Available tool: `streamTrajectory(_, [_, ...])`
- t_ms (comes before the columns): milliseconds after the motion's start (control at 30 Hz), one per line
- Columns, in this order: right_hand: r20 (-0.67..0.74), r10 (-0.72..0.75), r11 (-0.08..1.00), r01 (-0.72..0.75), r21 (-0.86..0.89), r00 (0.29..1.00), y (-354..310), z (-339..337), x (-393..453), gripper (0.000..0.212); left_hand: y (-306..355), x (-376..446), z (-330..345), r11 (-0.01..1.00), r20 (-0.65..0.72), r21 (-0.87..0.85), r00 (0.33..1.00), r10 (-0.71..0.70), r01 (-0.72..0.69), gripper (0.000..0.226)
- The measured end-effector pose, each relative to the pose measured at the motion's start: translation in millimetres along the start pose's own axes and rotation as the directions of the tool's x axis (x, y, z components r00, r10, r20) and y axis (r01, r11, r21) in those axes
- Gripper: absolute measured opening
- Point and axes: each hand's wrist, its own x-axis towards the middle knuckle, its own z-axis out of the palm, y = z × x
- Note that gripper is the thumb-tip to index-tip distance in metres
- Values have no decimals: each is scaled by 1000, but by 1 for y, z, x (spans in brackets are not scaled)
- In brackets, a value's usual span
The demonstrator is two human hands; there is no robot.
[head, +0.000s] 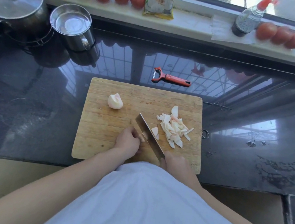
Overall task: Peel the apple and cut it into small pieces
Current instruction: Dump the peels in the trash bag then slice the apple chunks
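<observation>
Gripping the cleaver, the right hand sliced what the left hand steadied beside the cut pieces, while one peeled chunk awaited chopping.

Tan wooden board, pale apple pieces, red-handled peeler, seemingly black countertop

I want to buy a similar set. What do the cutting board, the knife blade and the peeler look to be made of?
Cutting board: pale wood or bamboo, going by its straight strips of grain; matte, scored surface. Knife blade: polished metal, probably steel, since it reflects light. Peeler: red handle with a black insert, likely plastic, and a small shiny metal blade at its head.
</observation>
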Motion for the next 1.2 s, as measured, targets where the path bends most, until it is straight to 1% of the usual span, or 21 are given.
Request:
streamTrajectory(133, [82,-1,999,5,-48,997,8,-2,-11,16,-1,3,1,999,21,-27,999,-39,39,18])
streamTrajectory(300, [84,-27,998,31,-50,996,11,-2,-15,11,-2,4,2,996,26,-63,997,-66,67,20])
streamTrajectory(467, [110,-9,997,18,-76,994,10,-6,-18,7,-1,2,2,998,12,-23,998,-59,59,17])
streamTrajectory(533, [131,4,997,6,-74,991,3,-5,-9,11,0,3,1,999,23,-13,999,-42,42,18])
streamTrajectory(600, [94,-16,998,22,-57,995,-7,-1,4,19,3,2,-1,999,22,13,999,-31,30,20])
streamTrajectory(700, [-7,-61,998,60,-18,998,-17,2,14,18,2,0,-2,998,1,61,1000,-2,2,19])
streamTrajectory(767, [-3,-51,998,51,33,999,-12,4,11,19,0,-2,-2,999,4,39,1000,-1,1,15])
streamTrajectory(833, [7,-35,999,35,42,999,-2,3,2,15,-4,-1,-3,1000,25,5,1000,-18,18,13])
streamTrajectory(900, [25,-50,999,49,18,998,7,1,-7,10,-6,1,-3,998,38,-32,998,-45,47,14])
streamTrajectory(1033, [73,-13,999,15,-30,997,12,1,-13,17,-9,3,-1,997,34,-64,998,-47,49,13])
streamTrajectory(1200, [64,-23,993,31,-117,998,10,1,-17,20,-9,3,0,997,27,-61,999,-44,45,14])
